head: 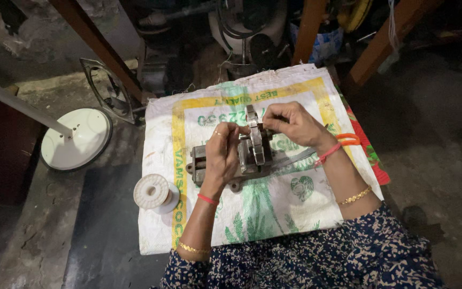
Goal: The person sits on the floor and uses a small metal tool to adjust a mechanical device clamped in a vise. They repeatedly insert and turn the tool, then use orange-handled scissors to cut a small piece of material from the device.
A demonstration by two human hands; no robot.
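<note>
My left fingers (221,152) grip the metal motor part (249,155); my right fingers (274,120) pinch its upright plate (254,134), which might slip and nip me.

White spool (155,192) beside woven sack (295,208); round stand base (76,138) nearby.

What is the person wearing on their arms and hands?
The left hand has a finger ring, a red thread at the wrist and a gold bangle higher up. The right hand has red and orange bands at the wrist, plus a gold chain bracelet. Both sleeves are dark blue with a pale flowery print.
</note>
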